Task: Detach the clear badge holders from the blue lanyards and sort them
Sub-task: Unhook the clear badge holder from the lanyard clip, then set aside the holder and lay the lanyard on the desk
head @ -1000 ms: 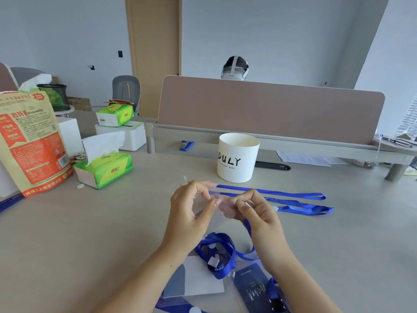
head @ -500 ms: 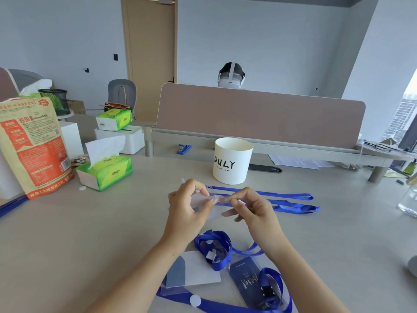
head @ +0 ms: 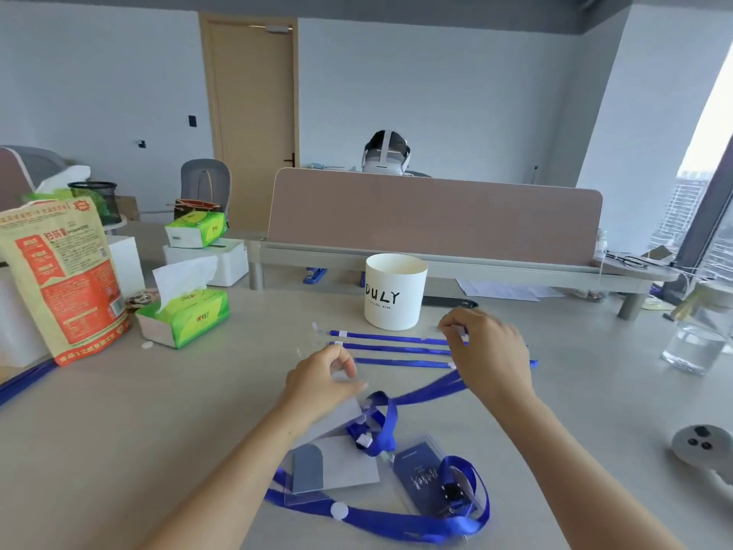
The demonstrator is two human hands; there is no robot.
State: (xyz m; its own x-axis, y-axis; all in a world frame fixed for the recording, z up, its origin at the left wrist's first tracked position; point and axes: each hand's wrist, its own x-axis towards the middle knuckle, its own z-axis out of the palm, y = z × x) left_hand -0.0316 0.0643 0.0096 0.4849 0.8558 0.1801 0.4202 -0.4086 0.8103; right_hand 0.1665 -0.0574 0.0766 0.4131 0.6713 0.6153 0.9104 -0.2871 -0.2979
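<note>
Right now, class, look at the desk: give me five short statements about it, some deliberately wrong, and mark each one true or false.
1. The white cup stands upright behind the straight blue lanyards. True.
2. The right hand lies flat, holding nothing. False: it is raised, pinching a loose lanyard.
3. The green tissue box sits right of the cup. False: it sits left of it.
4. A glass of water stands at the far right. True.
5. The left hand holds a clear badge holder. True.
</note>
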